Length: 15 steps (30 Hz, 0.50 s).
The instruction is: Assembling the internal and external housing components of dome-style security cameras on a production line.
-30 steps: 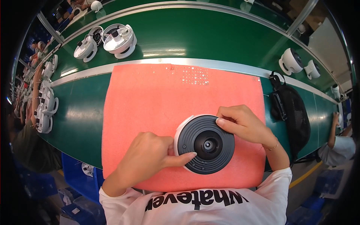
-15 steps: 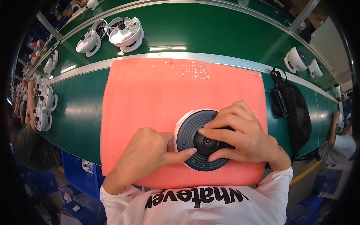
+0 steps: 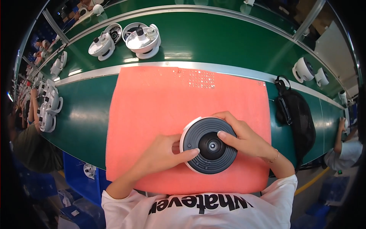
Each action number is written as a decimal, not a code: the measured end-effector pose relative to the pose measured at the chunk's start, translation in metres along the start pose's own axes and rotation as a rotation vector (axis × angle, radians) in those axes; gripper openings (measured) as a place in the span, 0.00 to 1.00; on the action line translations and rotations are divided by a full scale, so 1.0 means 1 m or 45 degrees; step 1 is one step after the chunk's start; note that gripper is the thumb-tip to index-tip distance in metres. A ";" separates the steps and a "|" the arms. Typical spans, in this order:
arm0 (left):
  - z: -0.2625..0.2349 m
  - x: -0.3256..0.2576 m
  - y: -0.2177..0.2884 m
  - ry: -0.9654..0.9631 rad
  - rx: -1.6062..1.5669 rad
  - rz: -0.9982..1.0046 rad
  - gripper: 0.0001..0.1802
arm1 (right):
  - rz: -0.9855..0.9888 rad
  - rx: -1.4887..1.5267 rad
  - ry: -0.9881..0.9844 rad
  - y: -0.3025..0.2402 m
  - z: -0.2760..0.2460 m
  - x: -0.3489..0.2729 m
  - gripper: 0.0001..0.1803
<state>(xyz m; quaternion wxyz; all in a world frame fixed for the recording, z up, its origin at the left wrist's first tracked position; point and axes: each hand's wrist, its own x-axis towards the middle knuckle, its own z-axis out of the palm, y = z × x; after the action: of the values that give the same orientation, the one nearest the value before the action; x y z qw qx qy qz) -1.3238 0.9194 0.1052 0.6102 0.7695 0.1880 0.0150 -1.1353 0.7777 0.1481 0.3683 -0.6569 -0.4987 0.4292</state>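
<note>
A round security camera (image 3: 194, 133) with a dark grey ribbed face and a white housing is held just above or against the pink foam mat (image 3: 148, 107); I cannot tell which. Its lens (image 3: 212, 145) sits in a black dome at the centre and faces up. My left hand (image 3: 164, 152) grips the left rim, thumb on the grey face. On the opposite side, my right hand (image 3: 244, 137) wraps round the upper right edge, its thumb resting beside the dome. Fingers under the housing are partly hidden.
Small screws (image 3: 202, 79) stand in rows along the mat's far edge. A black mesh bag (image 3: 301, 122) lies right of it. White camera housings (image 3: 143, 44) stand on the green bench beyond, more (image 3: 49, 108) at left. A blue bin (image 3: 80, 175) is lower left. Other people work at both sides.
My right hand has drawn back from over the lens to the camera's right rim, uncovering the dome. My left hand keeps its hold. The view has shifted slightly.
</note>
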 end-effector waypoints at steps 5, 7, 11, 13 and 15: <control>0.000 -0.015 0.004 0.178 -0.272 0.311 0.41 | -0.231 -0.158 0.200 -0.018 0.018 -0.001 0.34; -0.004 -0.016 0.010 0.332 0.079 0.587 0.44 | -0.378 -0.169 0.293 -0.020 0.026 0.009 0.40; -0.016 -0.023 0.018 0.406 0.216 0.607 0.45 | -0.465 -0.229 0.331 -0.026 0.024 0.023 0.41; -0.026 -0.020 0.024 0.470 0.276 0.671 0.46 | -0.550 -0.288 0.328 -0.033 0.018 0.033 0.42; -0.048 -0.013 0.030 0.403 0.250 0.625 0.47 | -0.632 -0.319 0.394 -0.042 0.014 0.051 0.39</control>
<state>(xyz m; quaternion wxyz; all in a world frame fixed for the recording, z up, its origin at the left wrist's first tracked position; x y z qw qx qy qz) -1.3396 0.9546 0.1487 0.4741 0.8353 0.0898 0.2635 -1.1555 0.8377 0.1717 0.4494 -0.6130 -0.6307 0.1565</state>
